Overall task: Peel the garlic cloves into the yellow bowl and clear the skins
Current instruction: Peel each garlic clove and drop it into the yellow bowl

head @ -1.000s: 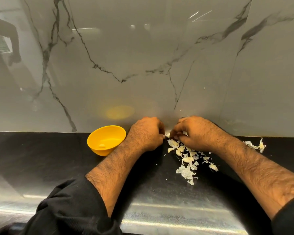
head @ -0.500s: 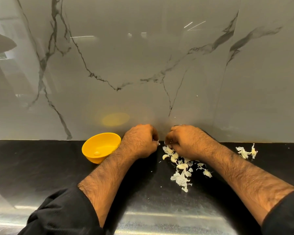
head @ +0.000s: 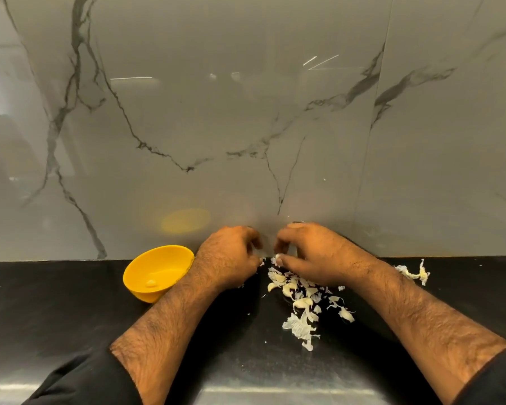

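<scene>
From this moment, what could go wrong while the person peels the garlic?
1. The skins and cloves lie mixed in one pile on the black counter, so a clove might be swept away with the skins.
2. The left forearm passes close beside the yellow bowl; it may knock the bowl.
3. Both the left hand and right hand work against the wall, so what they hold is blurred; a piece might slip.

Two bare hairy forearms, black sleeves pushed up toward the elbows, no rings
</scene>
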Action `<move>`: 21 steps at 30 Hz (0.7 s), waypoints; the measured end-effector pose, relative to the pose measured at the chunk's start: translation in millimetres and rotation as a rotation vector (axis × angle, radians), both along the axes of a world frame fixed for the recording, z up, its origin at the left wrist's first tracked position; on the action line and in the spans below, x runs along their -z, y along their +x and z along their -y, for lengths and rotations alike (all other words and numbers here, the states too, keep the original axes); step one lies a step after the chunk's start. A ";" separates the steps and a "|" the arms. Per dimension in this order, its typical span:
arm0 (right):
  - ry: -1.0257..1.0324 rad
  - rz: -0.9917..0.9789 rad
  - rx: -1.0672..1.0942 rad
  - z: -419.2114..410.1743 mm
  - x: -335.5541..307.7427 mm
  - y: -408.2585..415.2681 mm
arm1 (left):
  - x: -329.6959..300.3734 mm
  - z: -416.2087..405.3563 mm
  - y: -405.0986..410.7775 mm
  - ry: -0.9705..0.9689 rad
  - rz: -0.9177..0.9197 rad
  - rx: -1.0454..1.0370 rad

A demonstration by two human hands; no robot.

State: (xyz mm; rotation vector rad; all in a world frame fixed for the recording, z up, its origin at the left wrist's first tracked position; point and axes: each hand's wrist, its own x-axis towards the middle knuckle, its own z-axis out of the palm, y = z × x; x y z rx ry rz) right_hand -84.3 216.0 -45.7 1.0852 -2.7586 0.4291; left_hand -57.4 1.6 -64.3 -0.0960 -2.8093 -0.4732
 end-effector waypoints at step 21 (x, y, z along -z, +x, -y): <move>-0.807 0.513 -0.009 -12.1 -8.7 -5.9 | -2.1 -8.8 8.3 0.615 -0.203 0.234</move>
